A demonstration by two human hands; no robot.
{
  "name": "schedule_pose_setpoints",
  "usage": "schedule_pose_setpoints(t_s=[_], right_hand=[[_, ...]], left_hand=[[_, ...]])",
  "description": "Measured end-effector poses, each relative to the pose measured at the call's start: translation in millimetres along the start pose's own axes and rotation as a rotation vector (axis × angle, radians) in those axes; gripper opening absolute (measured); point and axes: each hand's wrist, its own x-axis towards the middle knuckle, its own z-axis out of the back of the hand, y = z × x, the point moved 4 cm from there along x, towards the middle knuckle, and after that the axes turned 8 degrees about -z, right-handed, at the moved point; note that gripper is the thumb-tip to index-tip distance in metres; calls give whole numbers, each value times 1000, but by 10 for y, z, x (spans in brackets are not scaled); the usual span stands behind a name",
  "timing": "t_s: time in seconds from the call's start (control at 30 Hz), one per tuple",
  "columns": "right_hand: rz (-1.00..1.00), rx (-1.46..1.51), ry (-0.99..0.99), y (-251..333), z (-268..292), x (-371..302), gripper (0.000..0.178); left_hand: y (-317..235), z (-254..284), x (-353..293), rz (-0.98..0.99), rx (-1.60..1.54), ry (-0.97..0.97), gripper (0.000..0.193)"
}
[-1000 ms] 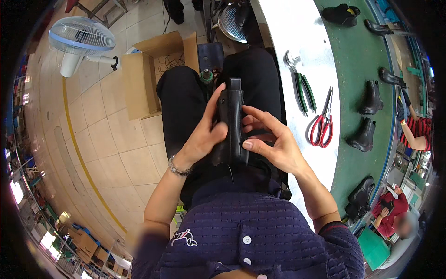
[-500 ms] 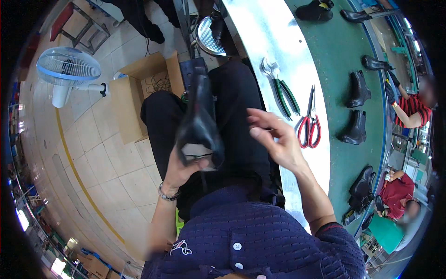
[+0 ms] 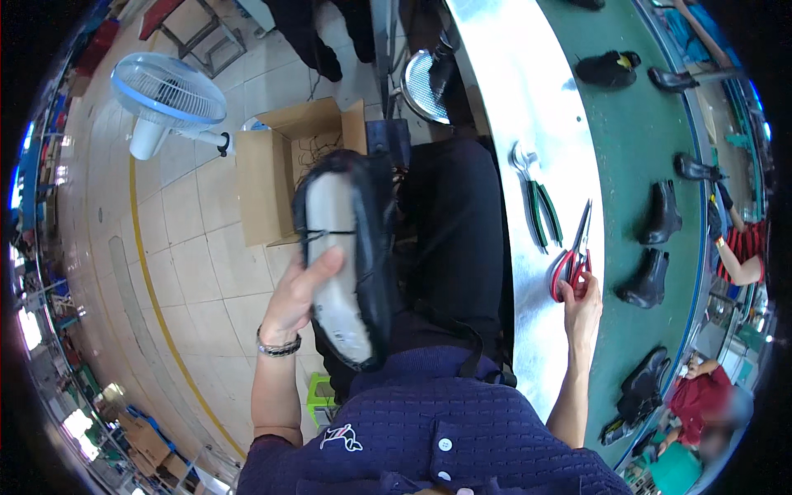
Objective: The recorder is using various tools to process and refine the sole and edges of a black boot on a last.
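1. Over my lap, left of the bench, sits the black boot upper (image 3: 375, 247), turned so its pale insole faces up at me; my left hand (image 3: 299, 297) grips it from the left, thumb laid across the insole, fingers wrapped behind.
2. A second ago both hands were on it, held upright over my knees. Since then my right hand (image 3: 582, 304) has left it and gone right to the steel bench edge (image 3: 503, 124).
3. That hand now closes its fingertips on the red handles of the scissors (image 3: 575, 252); whether they are lifted yet I cannot tell. I judge that cutting on the boot comes next.
4. Just left of the scissors lies one pair of green-handled pliers (image 3: 540, 210).
5. Farther right on the green belt (image 3: 635, 140) I count about seven dark boots, some paired near the bottom, so the count is rough.
6. Far left on the tiled floor: one open cardboard box (image 3: 272, 177) and one fan (image 3: 165, 99).
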Motion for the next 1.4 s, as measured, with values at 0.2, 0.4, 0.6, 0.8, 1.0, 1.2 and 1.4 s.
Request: schedule_pose_setpoints(t_s=[0.2,0.4,0.6,0.8,1.0,1.2,1.4], right_hand=[[-261,500,321,-52,-39,12,41],[-219,1013,513,471,188,-231,48],[-162,1066,1389,1262,208,-831,93],[-37,863,1655,1705,213,-1095,82],[-86,835,1659,2011,283,-1129,72],[-144,760,1533,1980,45,-1224,53],[-176,680,1375,1871,-58,-1254,45]], left_hand=[[-16,-355,291,-107,120,173,64],[-205,-187,423,-614,563,-8,66],[-666,-292,627,-696,725,-150,29],[-643,-348,619,-884,841,-263,20],[-186,-429,332,-816,544,-319,47],[-168,-464,337,-792,632,-334,45],[-242,-477,186,-1005,759,-471,49]])
